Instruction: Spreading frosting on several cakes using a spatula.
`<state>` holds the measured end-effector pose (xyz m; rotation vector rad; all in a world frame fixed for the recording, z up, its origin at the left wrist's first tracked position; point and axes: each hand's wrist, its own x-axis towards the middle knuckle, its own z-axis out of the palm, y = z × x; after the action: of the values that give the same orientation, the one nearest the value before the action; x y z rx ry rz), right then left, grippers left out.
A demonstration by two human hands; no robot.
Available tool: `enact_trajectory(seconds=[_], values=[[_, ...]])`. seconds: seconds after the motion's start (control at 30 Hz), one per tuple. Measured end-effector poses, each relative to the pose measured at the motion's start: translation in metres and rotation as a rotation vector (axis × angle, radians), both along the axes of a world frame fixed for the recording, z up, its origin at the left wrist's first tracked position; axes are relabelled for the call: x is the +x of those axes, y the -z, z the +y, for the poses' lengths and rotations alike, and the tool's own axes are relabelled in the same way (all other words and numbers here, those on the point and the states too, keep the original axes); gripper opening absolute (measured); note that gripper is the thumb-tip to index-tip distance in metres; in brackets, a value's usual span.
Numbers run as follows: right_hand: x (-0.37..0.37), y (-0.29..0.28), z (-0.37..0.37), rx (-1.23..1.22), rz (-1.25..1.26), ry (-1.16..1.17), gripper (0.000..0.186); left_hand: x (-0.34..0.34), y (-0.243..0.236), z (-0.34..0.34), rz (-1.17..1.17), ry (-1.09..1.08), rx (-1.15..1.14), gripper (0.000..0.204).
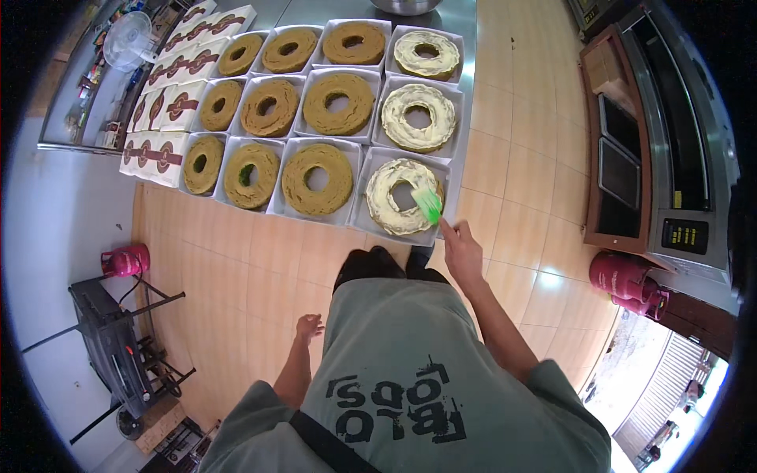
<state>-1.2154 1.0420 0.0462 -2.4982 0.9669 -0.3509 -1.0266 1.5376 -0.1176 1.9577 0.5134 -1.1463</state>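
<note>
My right hand (pixel 463 251) is closed round the handle of a green spatula (pixel 429 205). Its broad end touches the pale cream on a ring cake (pixel 386 216) in the nearest box of the right-hand column. This cake sits in an open white box (pixel 359 214) at the table's near right corner. Beyond it are two more cream-topped ring cakes, the middle one (pixel 397 135) and the far one (pixel 405 52). To its left lies a plain brown ring cake (pixel 296 186). My left hand (pixel 310 327) hangs by my side, fingers loosely bent and apart, holding nothing.
Several plain brown ring cakes (pixel 317 102) in open boxes fill the steel table (pixel 467 79). Closed white boxes (pixel 167 150) are stacked at its left end. A metal bowl (pixel 406 6) stands at the far edge. An oven (pixel 682 158) and pink gas cylinders (pixel 620 276) are at right.
</note>
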Motion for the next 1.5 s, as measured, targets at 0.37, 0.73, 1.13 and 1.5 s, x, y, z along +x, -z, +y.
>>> enact_trajectory(seconds=[0.37, 0.73, 1.13, 1.5], values=[[0.028, 0.0, 0.019, -0.091, 0.167, 0.075, 0.043, 0.097, -0.141, -0.189, -0.592, 0.234, -0.282, 0.018], [0.076, -0.043, 0.098, 0.436, -0.136, 0.366, 0.038, 0.156, -0.191, -0.289, -0.194, 0.719, -0.61, 0.013], [0.121, -0.002, 0.107, 0.1, -0.055, 0.494, 0.039, 0.199, -0.189, -0.321, -0.21, 0.824, -0.778, 0.015], [0.124, -0.011, 0.136, 0.084, -0.069, 0.605, 0.04, 0.217, -0.185, -0.349, -0.207, 0.856, -0.821, 0.016]])
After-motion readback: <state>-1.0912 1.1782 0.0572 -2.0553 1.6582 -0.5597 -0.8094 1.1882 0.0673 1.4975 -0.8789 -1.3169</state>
